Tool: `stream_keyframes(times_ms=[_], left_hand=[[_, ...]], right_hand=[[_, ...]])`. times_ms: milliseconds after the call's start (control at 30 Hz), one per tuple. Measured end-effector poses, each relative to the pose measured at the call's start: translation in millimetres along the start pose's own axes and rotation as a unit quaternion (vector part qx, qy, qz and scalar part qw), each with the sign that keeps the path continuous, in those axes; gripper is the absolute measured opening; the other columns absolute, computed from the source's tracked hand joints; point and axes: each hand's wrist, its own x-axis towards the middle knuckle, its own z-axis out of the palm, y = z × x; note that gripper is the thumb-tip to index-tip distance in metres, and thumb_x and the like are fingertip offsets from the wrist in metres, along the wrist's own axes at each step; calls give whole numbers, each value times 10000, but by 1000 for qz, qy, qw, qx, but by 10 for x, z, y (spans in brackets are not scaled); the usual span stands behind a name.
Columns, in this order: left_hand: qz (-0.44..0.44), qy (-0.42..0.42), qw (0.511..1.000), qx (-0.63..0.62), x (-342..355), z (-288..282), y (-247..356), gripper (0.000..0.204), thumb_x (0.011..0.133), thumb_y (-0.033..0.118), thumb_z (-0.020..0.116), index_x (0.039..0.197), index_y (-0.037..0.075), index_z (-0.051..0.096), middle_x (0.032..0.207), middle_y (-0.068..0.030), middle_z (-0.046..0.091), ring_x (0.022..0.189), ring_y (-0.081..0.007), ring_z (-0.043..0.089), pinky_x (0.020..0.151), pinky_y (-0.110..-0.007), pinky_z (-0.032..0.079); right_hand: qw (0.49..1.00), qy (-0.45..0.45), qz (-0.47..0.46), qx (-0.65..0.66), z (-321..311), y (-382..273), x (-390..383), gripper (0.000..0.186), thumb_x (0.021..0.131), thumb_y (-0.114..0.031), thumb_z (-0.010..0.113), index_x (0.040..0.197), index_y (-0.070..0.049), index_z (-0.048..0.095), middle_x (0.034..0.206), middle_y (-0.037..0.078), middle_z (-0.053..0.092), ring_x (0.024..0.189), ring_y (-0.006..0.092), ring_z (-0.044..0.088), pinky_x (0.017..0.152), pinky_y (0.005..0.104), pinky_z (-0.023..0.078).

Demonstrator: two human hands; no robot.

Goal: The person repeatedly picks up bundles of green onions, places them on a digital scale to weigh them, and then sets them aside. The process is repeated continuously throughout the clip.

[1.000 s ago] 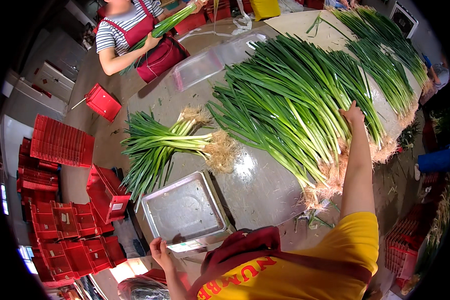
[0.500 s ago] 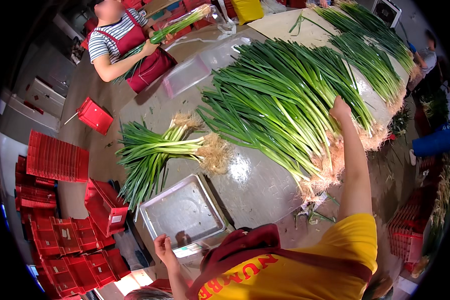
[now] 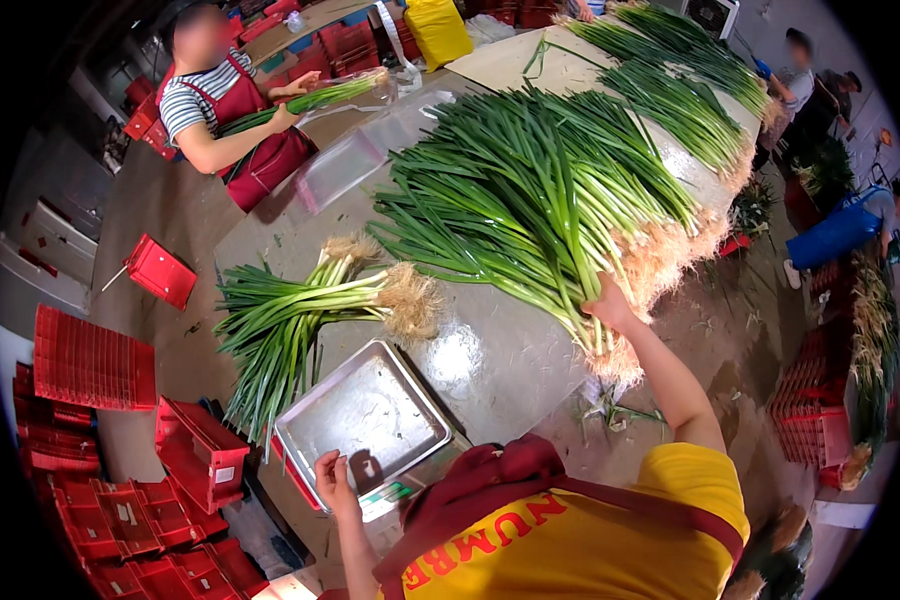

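On the desk [image 3: 515, 350], at right, your right hand [image 3: 612, 301] clasps green onions [image 3: 570, 225] low down, likely where they're firmest, while your left hand [image 3: 338, 484], fingers loosely curled around nothing, hovers by the near tray [image 3: 370, 405].

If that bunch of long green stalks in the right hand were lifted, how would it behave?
The bunch would probably flop at its leafy end, since the long, thin leaves stretch well past the right hand. Its pale stems look straighter, so likely stiffer. The stringy roots below the hand could snag, as they look matted together.
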Motion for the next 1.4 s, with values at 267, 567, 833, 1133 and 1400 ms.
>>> stream_keyframes(times_ms=[267,567,833,1133,1400], left_hand=[[12,-17,1000,-16,-51,-273,-146,125,863,88,550,969,22,562,925,-49,572,840,-129,554,774,-249,426],[356,-55,859,364,-213,-320,-157,363,736,48,601,1093,41,538,1094,-158,537,1010,-336,506,876,-419,390],[342,-224,759,506,74,246,110,718,671,141,681,1326,170,387,1407,-98,312,1319,-292,258,1045,-581,142],[348,-387,728,446,615,373,160,806,698,577,609,1327,122,396,1386,-85,362,1315,-261,278,1075,-501,158],[408,-302,672,539,838,472,98,657,815,607,414,880,5,668,931,-149,622,1135,-270,481,1100,-462,98]], right_hand=[[988,-138,44,-54,547,-295,-526,729,613,-164,731,1225,40,393,1005,250,586,889,362,597,807,398,466],[970,-174,-168,-5,1160,-1710,-1261,463,677,-185,666,1062,-59,443,826,197,598,732,381,595,659,448,471],[841,-234,-469,-137,1828,-2328,-1415,422,629,-171,669,1005,-67,507,826,114,588,773,298,593,711,399,457],[832,-210,-497,-133,1780,-2285,-1519,597,601,-216,740,1126,-74,493,931,83,572,936,256,563,820,363,437],[831,-202,-507,-108,1728,-2199,-1534,575,635,-164,693,1163,-73,485,929,78,570,938,242,556,834,364,418]])
